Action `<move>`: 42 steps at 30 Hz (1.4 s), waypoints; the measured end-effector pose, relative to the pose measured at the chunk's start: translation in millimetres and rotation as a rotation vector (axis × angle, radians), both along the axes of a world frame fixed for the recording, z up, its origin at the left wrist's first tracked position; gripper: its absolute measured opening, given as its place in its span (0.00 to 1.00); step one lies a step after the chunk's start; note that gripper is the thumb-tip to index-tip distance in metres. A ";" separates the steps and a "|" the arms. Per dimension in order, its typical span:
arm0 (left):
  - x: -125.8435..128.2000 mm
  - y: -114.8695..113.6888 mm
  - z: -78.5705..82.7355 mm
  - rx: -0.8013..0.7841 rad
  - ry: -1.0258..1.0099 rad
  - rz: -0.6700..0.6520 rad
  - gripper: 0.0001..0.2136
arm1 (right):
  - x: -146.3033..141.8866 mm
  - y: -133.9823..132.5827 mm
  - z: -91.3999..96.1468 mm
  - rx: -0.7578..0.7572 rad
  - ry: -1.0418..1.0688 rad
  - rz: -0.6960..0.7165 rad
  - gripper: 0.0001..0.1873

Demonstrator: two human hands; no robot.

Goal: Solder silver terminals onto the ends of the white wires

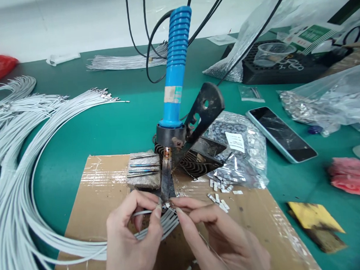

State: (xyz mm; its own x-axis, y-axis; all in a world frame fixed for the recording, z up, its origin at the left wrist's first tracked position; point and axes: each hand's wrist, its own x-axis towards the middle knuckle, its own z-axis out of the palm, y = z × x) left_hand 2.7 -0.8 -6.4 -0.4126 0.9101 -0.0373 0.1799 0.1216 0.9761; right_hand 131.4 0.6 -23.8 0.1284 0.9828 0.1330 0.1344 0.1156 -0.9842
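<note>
A blue-handled soldering iron (176, 65) stands tip-down in a dark metal stand (199, 117) on a taped cardboard sheet (253, 216). My left hand (132, 241) pinches the end of a white wire (144, 213) right at the iron's tip (166, 183). My right hand (218, 239) pinches a thin strand, probably solder, and its fingertips meet the left ones under the tip. More white wires (170, 222) run beneath both hands.
A big sheaf of white wires (13, 171) curves along the left. A grey block with metal pins (144, 170) lies beside the iron. Bags of small metal parts (239, 147), a phone (280, 134), a yellow sponge (315, 220) and a pink cloth (355, 176) lie right.
</note>
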 end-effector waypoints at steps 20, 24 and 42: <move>-15.6 -2.4 -15.3 -0.057 -0.048 -0.154 0.08 | -0.3 1.4 0.0 0.024 -0.029 -0.001 0.10; -13.2 -2.7 -12.8 -0.082 -0.068 -0.139 0.07 | -0.6 1.2 -1.7 0.019 -0.019 -0.002 0.10; -5.1 -48.0 -30.8 -0.110 0.014 -0.170 0.08 | 62.6 10.1 -13.7 -0.128 0.483 -0.185 0.24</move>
